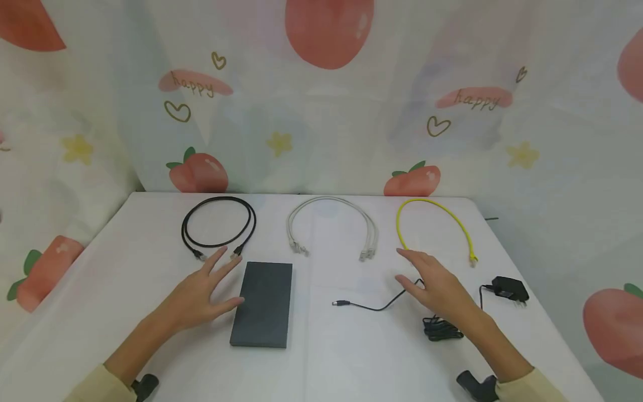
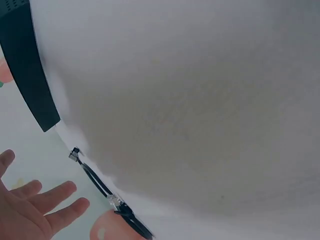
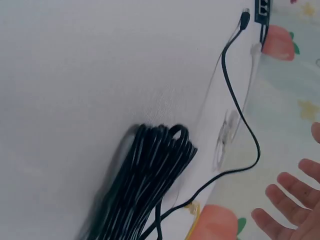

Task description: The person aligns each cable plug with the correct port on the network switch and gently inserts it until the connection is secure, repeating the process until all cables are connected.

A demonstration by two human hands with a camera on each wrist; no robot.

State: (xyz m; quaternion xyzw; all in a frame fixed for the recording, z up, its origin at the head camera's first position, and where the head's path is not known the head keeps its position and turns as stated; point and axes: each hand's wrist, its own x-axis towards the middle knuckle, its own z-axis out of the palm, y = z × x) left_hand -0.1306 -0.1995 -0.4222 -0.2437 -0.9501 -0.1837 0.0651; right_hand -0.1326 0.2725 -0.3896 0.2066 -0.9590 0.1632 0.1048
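My left hand (image 1: 203,293), fingers spread, holds nothing; its thumb tip overlaps the left edge of a flat dark network switch (image 1: 263,307) in the head view. Square ports show on the switch's edge (image 3: 262,11) in the right wrist view. Just beyond the left fingertips lies a coiled black Ethernet cable (image 1: 253,223). The right hand (image 1: 442,287) is likewise empty, fingers apart, over the thin cord of a black power adapter (image 1: 509,288). Its bundled cord (image 3: 155,180) lies below that hand. A yellow Ethernet cable (image 1: 463,228) curves beyond the right fingertips, partly hidden by them.
Grey Ethernet cables (image 1: 329,199) arch at the back middle of the white table (image 1: 331,357). The adapter's barrel plug (image 1: 341,303) points left, right of the switch. A patterned curtain (image 1: 321,111) stands behind the table's far edge and along both sides.
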